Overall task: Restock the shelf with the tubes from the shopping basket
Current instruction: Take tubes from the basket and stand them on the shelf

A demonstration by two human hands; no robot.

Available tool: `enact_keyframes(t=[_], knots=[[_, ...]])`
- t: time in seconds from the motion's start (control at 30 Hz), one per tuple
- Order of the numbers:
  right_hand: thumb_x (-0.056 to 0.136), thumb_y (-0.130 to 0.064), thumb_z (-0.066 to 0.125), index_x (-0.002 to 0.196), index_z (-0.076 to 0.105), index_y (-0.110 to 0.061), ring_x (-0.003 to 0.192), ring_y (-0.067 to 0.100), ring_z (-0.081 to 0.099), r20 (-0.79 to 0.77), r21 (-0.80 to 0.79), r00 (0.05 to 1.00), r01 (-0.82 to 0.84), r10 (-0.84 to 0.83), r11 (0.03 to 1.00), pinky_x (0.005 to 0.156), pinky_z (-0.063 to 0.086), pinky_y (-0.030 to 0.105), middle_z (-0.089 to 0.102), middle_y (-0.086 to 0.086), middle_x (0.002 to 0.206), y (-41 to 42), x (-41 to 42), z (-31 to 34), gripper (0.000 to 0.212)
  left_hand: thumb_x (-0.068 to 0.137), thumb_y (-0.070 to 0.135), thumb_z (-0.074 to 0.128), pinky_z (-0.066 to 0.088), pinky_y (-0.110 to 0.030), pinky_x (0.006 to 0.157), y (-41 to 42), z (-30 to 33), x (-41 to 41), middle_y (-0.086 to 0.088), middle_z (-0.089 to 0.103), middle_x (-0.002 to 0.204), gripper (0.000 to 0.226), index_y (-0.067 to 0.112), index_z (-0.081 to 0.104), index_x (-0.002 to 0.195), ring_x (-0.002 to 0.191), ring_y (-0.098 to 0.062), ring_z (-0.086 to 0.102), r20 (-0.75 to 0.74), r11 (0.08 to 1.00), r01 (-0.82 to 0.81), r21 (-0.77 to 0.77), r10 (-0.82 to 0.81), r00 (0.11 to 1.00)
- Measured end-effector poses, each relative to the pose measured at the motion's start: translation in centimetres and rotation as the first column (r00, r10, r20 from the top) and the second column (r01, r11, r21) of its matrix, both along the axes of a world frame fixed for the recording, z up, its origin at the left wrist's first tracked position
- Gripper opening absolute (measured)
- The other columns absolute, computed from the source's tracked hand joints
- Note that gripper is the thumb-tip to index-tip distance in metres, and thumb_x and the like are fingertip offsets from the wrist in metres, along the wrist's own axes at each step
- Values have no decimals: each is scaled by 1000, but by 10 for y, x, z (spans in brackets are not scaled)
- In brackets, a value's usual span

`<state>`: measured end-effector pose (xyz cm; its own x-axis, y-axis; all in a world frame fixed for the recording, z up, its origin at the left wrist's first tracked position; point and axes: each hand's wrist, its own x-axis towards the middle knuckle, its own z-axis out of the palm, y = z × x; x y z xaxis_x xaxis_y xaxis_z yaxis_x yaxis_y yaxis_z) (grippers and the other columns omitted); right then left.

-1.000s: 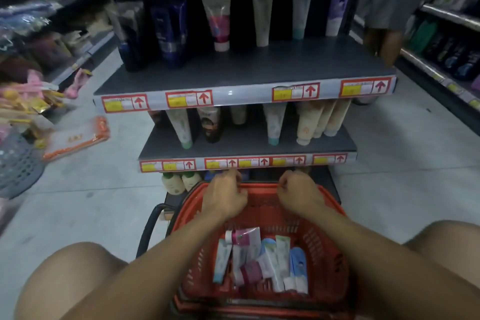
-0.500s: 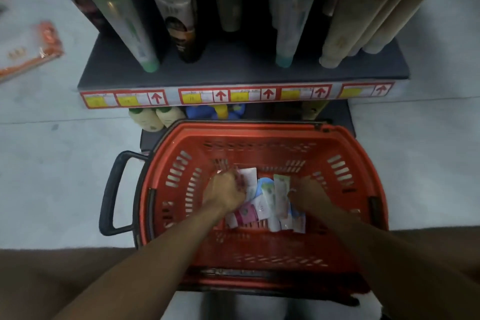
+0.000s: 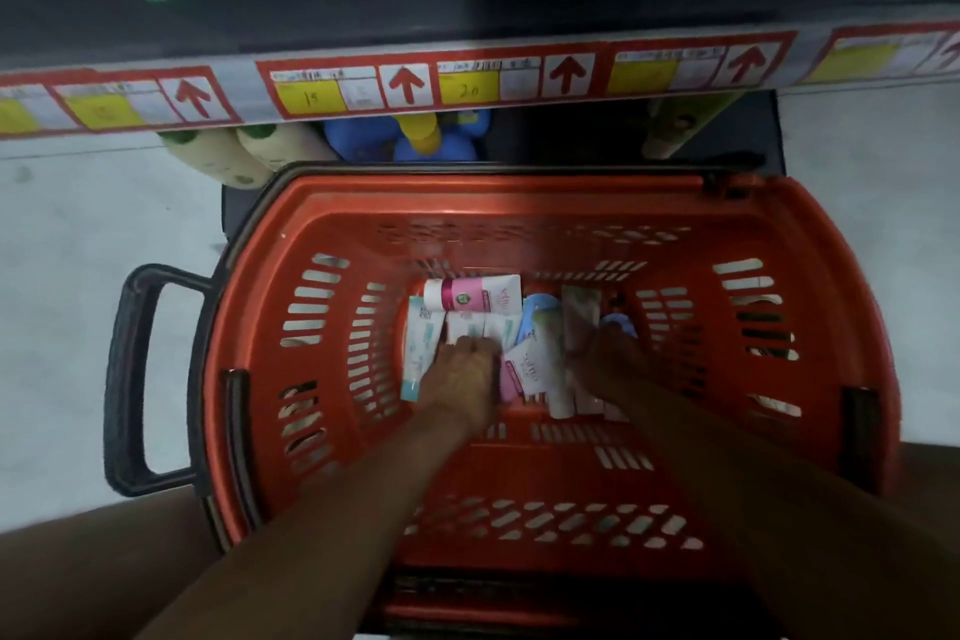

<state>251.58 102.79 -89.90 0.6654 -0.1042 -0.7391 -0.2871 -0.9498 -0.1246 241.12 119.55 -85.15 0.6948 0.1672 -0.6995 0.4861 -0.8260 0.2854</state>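
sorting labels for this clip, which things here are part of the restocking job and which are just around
Part of the job:
tubes
red basket
shelf
left hand
right hand

Just around:
cream bottles
blue bottles
price labels

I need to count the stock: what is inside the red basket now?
The basket holds a pile of tubes, white, pink and blue. The left hand and right hand cover part of the pile, so tubes beneath them cannot be counted.
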Motion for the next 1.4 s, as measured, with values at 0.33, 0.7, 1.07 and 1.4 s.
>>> enact_keyframes(t=[0.33,0.7,1.07,1.4], knots=[[66,-65,75,148,42,-25,125,28,58,-72,52,990,-122,125,991,91,49,34,52,9,140,-6,7,6,97,82,45,82,52,-36,81,1,3,6,-4,64,110,56,23,51,123,105,-26,65,-2,997,-39,73,39,999],[73,-33,83,127,63,-8,107,26,68,33,178,993,-115,110,977,82,53,26,70,12,120,-14,-5,77,62,72,53,84,56,-34,82,15,73,4,-5,70,115,70,20,55,127,105,-28,70,150,955,-295,24,288,946],[77,-38,84,122,55,-4,108,29,65,342,250,935,-189,96,950,78,52,32,64,13,120,-10,-26,181,64,68,48,85,48,-31,60,16,169,-4,4,67,92,55,25,50,105,78,-19,65,444,893,-433,-124,440,781],[66,-53,67,94,59,-22,80,14,64,602,384,799,-303,12,872,58,55,36,62,-4,91,-2,-16,267,42,66,42,88,52,-34,63,15,264,-1,12,66,91,55,30,52,105,81,-10,65,702,868,-434,-240,464,539]])
